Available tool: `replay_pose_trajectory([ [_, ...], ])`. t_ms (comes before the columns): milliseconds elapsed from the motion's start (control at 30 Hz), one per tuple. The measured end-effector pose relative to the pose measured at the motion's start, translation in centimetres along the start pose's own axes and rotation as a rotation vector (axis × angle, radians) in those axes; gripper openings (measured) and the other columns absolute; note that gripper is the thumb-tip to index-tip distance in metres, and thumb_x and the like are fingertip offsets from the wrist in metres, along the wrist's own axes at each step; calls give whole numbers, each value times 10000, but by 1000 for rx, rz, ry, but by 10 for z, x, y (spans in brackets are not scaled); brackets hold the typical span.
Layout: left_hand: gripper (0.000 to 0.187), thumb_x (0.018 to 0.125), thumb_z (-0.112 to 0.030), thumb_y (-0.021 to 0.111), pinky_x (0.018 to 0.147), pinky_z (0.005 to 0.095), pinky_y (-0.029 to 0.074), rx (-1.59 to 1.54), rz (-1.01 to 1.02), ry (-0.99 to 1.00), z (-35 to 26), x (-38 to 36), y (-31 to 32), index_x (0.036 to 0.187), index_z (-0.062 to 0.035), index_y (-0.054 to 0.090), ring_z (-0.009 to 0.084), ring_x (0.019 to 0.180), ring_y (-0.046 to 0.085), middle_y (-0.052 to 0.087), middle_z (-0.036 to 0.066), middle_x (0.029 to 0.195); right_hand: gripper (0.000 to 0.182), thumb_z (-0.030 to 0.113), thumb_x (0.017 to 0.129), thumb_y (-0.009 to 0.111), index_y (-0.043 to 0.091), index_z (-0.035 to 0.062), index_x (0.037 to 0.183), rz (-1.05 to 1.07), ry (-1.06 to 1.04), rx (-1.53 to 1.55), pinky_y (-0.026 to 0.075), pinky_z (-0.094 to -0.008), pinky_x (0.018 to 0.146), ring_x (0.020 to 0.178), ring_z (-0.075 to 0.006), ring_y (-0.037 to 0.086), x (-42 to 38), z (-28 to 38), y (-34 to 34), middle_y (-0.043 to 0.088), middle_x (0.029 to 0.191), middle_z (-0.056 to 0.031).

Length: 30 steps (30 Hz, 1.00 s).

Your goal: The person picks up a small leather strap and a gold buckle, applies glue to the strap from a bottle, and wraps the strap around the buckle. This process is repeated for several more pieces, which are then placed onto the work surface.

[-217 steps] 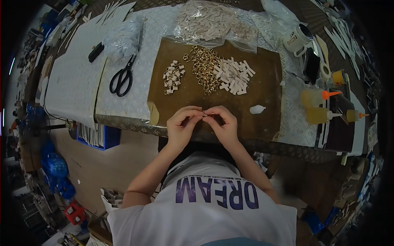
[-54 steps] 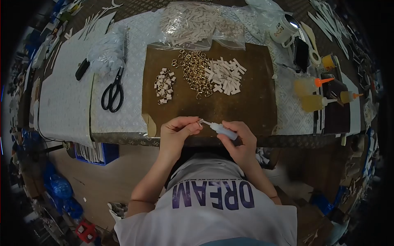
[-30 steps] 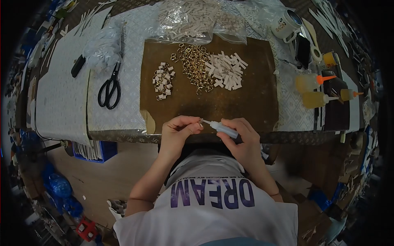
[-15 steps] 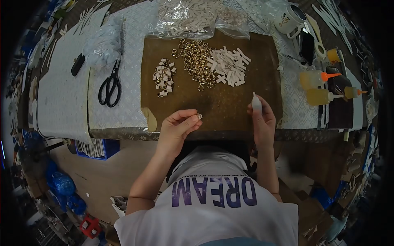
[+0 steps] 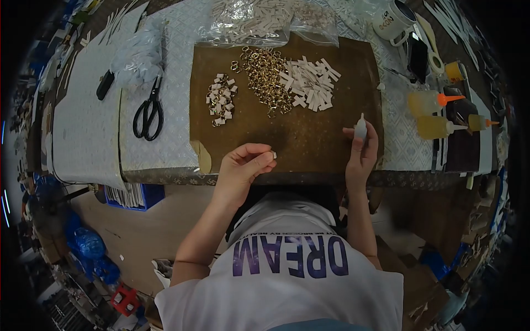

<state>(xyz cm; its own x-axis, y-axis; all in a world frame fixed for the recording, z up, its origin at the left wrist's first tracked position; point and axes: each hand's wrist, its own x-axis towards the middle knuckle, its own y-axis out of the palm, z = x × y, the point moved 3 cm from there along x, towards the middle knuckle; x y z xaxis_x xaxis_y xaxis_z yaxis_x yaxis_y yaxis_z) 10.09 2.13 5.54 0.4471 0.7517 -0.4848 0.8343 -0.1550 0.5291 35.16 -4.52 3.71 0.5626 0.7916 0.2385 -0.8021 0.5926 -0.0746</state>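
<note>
Between thumb and fingertips, my left hand [image 5: 245, 165] pinches a small folded white strip [image 5: 274, 155] above the front of the brown mat [image 5: 326, 146]; any metal ring in it is hidden. Upright in my right hand [image 5: 362, 154] is a small glue bottle [image 5: 360, 130] with a thin white nozzle. Beyond my hands lies a pile of gold metal rings [image 5: 265, 80], touching a heap of flat white strips [image 5: 312, 85]. On the left of the mat sits a smaller group of rings with white strips looped on them [image 5: 221, 100].
Black scissors [image 5: 148, 118] and a bunched plastic bag [image 5: 138, 60] lie left of the mat. Bags of strips [image 5: 248, 22] stand behind it. To the right are a mug [image 5: 393, 22], a phone [image 5: 418, 59] and bottles of yellow liquid [image 5: 433, 127].
My right hand has moved right with the glue bottle, away from the left hand. The left hand keeps its pinch and has shifted only slightly.
</note>
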Motion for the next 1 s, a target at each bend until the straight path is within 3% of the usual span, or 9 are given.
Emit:
replay_pose_trajectory([
  [200,163,836,-66,678,720,228,527,8,-2,-20,1,2,0,988,-20,641,124,785,649,668,57,875,330,142,965,493,357,29,1244,-61,-32,162,404,-295,913,1032,-190,554,1,-2,-3,545,1123,-114],
  [500,134,849,-71,665,709,219,518,25,36,-14,3,3,0,973,-36,630,107,773,637,658,46,865,305,66,935,527,345,37,1178,-52,-43,23,391,-262,896,1056,-163,513,4,-7,-1,535,1195,-145],
  [633,95,856,-64,653,706,223,516,9,36,-23,4,3,1,893,-70,566,100,761,627,649,49,892,297,33,936,502,340,16,1184,-32,15,-99,381,-270,926,1094,-177,501,3,-5,8,520,1222,-160],
  [800,238,868,-38,627,655,215,491,29,56,11,7,5,-1,766,-117,426,94,717,605,626,68,914,303,15,938,476,331,-5,1203,-24,-6,-156,358,-297,975,1155,-205,479,3,-10,9,492,1263,-175],
  [1000,314,889,21,548,550,211,392,99,85,98,5,13,-2,704,-128,343,77,626,504,570,85,916,320,27,935,478,329,-9,1216,-43,-20,-164,337,-312,1002,1203,-226,451,3,-11,9,467,1289,-181],
])
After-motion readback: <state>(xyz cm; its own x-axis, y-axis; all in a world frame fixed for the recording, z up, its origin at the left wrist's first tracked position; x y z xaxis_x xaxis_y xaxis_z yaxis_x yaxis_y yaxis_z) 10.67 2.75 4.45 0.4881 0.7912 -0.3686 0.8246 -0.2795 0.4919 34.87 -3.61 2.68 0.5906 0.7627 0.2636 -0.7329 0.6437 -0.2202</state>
